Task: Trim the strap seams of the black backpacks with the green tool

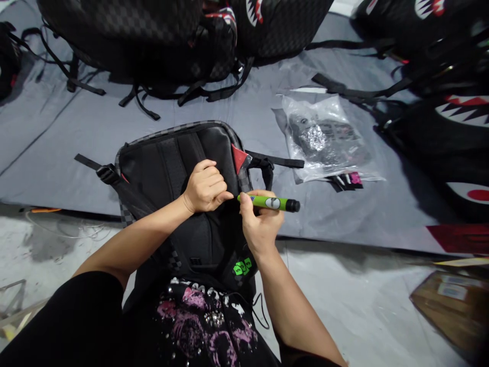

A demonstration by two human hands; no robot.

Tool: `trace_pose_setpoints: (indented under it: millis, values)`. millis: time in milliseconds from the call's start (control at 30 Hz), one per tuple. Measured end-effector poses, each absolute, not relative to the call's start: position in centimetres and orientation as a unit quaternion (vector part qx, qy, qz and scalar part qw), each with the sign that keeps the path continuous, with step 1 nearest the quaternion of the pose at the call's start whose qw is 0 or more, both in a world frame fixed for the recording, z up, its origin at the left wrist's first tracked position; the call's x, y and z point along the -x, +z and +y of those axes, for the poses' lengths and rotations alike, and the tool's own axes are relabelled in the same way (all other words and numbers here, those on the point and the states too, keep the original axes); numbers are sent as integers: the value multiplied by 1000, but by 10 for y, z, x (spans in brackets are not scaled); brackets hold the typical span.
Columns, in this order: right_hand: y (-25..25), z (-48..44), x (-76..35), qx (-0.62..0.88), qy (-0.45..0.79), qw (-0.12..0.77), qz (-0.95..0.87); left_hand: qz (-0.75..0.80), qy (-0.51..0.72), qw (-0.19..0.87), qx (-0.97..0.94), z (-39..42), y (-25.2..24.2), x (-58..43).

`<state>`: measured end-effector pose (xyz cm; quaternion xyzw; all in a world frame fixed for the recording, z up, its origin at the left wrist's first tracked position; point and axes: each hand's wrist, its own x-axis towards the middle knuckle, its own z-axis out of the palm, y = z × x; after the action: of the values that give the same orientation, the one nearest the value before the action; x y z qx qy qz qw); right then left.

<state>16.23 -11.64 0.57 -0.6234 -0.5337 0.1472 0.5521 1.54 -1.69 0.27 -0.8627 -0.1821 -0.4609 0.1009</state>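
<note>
A black backpack point(153, 153) with checkered edging lies with its padded strap side up, partly on the grey-covered table and partly toward my body. My left hand point(207, 187) is curled closed above the back panel, thumb pointing right; what its fingers hold, if anything, is hidden. My right hand point(262, 221) grips a green marker pen point(257, 201) with a black end, level, its tip close to my left thumb. Just above the pen, a red triangular piece point(239, 157) shows at the backpack's side. A green patch point(243, 266) sits lower on the bag.
A clear plastic bag point(324, 137) with dark contents lies to the right on the grey table cover point(263, 109). Several black checkered backpacks point(153, 35) stand along the back. Shark-mouth backpacks point(439, 148) crowd the right. A cardboard box point(451, 306) is on the floor.
</note>
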Motion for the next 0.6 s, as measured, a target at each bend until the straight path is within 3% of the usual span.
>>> trace_pose_setpoints:
  millis: [333, 600]
  values:
    - [9, -117, -164, 610, 144, 552, -551, -182, -398, 138, 888, -15, 12, -14]
    - [30, -153, -160, 547, 157, 591, -572, -131, -274, 264, 915, -60, 89, 24]
